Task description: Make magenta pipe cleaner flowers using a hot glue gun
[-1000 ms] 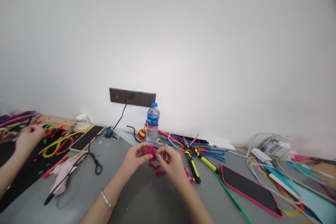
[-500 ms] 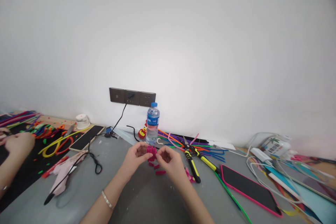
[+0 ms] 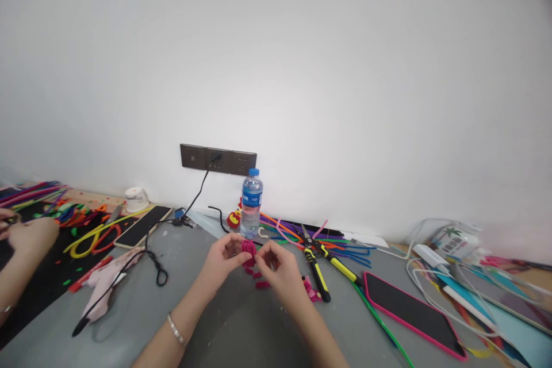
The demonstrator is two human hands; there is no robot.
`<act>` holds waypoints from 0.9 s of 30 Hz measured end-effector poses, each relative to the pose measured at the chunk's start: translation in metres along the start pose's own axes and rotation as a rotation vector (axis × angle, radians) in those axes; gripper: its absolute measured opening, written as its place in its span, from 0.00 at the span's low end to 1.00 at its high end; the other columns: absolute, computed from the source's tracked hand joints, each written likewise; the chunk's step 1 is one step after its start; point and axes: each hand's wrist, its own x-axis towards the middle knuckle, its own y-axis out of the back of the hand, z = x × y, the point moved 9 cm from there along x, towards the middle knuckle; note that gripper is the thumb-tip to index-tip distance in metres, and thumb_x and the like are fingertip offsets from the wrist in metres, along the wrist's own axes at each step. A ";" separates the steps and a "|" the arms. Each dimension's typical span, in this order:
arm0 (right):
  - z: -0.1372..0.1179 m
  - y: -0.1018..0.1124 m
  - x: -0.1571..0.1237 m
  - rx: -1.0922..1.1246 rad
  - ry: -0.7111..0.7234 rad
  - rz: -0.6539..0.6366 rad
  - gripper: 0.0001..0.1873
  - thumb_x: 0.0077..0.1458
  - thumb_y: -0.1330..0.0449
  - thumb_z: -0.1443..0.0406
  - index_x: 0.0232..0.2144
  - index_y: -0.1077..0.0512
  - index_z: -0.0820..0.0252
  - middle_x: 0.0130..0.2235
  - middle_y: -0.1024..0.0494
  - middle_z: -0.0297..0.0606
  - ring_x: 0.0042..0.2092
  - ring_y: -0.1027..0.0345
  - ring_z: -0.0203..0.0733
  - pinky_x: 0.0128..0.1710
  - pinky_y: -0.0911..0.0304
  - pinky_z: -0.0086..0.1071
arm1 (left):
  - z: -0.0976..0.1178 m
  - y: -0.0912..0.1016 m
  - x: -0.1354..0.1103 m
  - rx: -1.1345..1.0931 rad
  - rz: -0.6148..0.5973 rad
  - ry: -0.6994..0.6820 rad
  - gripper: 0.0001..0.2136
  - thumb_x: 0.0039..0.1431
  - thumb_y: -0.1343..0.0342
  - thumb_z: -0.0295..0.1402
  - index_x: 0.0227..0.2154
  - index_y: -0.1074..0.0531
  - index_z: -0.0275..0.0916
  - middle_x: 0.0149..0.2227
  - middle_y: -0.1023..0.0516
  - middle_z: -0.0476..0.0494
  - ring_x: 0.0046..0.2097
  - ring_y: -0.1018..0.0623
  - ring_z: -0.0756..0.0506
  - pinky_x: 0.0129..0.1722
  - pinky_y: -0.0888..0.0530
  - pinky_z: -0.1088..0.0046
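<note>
My left hand [image 3: 221, 259] pinches a small magenta bundle of fuzzy pipe cleaner [image 3: 248, 249] between thumb and fingers. From the other side, my right hand [image 3: 279, 264] is closed with its fingertips at the bundle's edge, and its grip there is partly hidden. Short magenta pipe cleaner pieces [image 3: 262, 284] lie on the grey table [image 3: 241, 328] just below the hands. Beside my right wrist is a cluster of pink pieces [image 3: 311, 290], next to shears with yellow and black handles [image 3: 317, 276].
A water bottle [image 3: 250, 215] stands behind my hands, near a red and yellow figure [image 3: 233, 218]. Coloured pipe cleaners [image 3: 345, 248] and a pink-edged phone [image 3: 411, 313] lie right. Left are a pink glue gun [image 3: 103, 284], another phone [image 3: 144, 226] and another person's hand [image 3: 34, 236].
The magenta bundle has turned slightly in my fingers. My right hand has shifted a little, and the view has moved very slightly. The other person's hand has moved a little.
</note>
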 end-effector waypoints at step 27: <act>-0.002 0.046 -0.002 -0.614 -0.009 0.241 0.10 0.53 0.45 0.67 0.20 0.34 0.57 0.23 0.29 0.36 0.28 0.37 0.42 0.30 0.46 0.32 | -0.025 0.007 0.013 -0.142 0.023 0.000 0.12 0.44 0.34 0.31 0.34 0.27 0.36 0.35 0.18 0.43 0.36 0.21 0.44 0.35 0.26 0.73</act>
